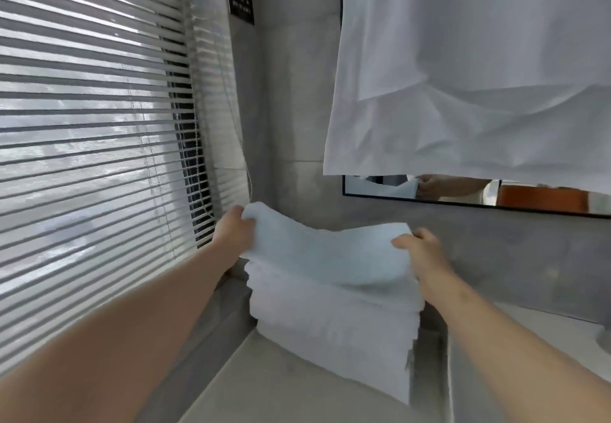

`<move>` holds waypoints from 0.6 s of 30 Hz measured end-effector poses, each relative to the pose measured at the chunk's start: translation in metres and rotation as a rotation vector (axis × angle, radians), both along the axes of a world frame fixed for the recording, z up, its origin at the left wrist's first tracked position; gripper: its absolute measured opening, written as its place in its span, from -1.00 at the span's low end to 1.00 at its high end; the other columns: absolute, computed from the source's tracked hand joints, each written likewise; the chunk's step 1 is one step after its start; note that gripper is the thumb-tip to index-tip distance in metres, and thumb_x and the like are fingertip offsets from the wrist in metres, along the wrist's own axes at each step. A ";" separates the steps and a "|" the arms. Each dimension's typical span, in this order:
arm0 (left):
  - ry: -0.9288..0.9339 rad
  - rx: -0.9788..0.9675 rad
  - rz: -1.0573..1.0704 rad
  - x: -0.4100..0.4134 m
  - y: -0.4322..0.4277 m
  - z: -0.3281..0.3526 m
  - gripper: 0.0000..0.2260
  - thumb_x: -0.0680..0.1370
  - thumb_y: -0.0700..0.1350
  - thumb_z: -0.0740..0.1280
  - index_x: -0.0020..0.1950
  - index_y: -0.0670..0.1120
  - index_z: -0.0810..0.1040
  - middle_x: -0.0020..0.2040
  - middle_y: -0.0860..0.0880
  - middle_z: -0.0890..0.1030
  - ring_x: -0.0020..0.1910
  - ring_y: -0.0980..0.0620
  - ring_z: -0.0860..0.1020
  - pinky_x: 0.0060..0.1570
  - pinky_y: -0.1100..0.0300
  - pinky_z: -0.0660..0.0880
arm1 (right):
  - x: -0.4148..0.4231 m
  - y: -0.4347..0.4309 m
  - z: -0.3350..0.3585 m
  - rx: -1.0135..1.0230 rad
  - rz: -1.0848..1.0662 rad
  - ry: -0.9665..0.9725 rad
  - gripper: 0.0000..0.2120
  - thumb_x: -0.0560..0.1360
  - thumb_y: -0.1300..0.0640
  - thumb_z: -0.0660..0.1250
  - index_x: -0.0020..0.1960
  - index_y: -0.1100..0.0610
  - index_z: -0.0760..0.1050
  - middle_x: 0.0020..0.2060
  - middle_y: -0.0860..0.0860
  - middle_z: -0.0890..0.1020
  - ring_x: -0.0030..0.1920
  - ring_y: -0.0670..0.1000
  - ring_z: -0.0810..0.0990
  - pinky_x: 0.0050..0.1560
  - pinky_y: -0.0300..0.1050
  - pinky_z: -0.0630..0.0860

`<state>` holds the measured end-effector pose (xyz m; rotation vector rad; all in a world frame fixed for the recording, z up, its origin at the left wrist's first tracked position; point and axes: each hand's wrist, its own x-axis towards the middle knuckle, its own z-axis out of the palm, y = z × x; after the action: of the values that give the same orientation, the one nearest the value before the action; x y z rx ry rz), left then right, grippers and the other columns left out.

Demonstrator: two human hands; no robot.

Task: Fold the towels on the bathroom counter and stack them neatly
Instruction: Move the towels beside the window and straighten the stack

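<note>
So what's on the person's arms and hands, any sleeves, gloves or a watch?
Nothing worn shows. The left hand and right hand are ungloved, with no ring visible on the fingers. The left forearm and right forearm are uncovered to the frame edge: no sleeves, watch or bracelet.

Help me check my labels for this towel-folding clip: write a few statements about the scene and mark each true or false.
1. The left hand and the right hand both grip the top towel over the stack. True.
2. The stack stands in the middle of the counter, far from any wall. False: it stands on the counter in the corner, right beside the blinds.
3. A white cloth hangs over most of the mirror. True.
4. The blinds are pulled fully up. False: they hang lowered across the window.
</note>
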<state>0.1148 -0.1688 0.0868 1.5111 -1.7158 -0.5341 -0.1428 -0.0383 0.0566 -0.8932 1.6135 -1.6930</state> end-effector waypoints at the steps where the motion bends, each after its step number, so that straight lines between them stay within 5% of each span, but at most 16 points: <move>1: -0.009 -0.005 -0.016 -0.003 -0.009 0.000 -0.80 0.56 -0.19 0.14 0.12 -0.23 0.44 0.00 -0.21 0.53 -0.06 -0.16 0.49 -0.16 0.12 0.33 | -0.001 -0.003 -0.001 -0.001 -0.013 -0.001 -0.80 0.47 0.26 0.29 -0.25 0.14 0.30 -0.29 0.07 0.42 -0.32 0.04 0.36 -0.34 -0.12 0.27; 8: 0.006 0.034 -0.063 -0.036 -0.068 -0.024 -0.72 0.57 -0.18 0.12 0.21 -0.23 0.45 0.08 -0.26 0.55 -0.04 -0.19 0.50 -0.16 0.09 0.36 | -0.022 -0.028 -0.015 0.021 -0.106 0.009 -0.90 0.48 0.26 0.29 -0.07 0.20 0.36 -0.23 0.10 0.47 -0.29 0.03 0.43 -0.31 -0.11 0.33; 18: -0.085 0.153 -0.078 -0.064 -0.095 -0.063 -0.69 0.60 -0.16 0.12 0.33 -0.19 0.37 0.23 -0.27 0.47 0.15 -0.24 0.46 -0.02 0.08 0.33 | -0.037 -0.045 -0.055 0.085 -0.189 0.043 -0.83 0.45 0.30 0.32 -0.21 0.17 0.32 -0.28 0.07 0.45 -0.30 0.02 0.41 -0.34 -0.13 0.32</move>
<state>0.0508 -0.2634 0.0236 1.5986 -1.8405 -0.6630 -0.1801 -0.0834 0.0016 -0.7606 1.8342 -1.7259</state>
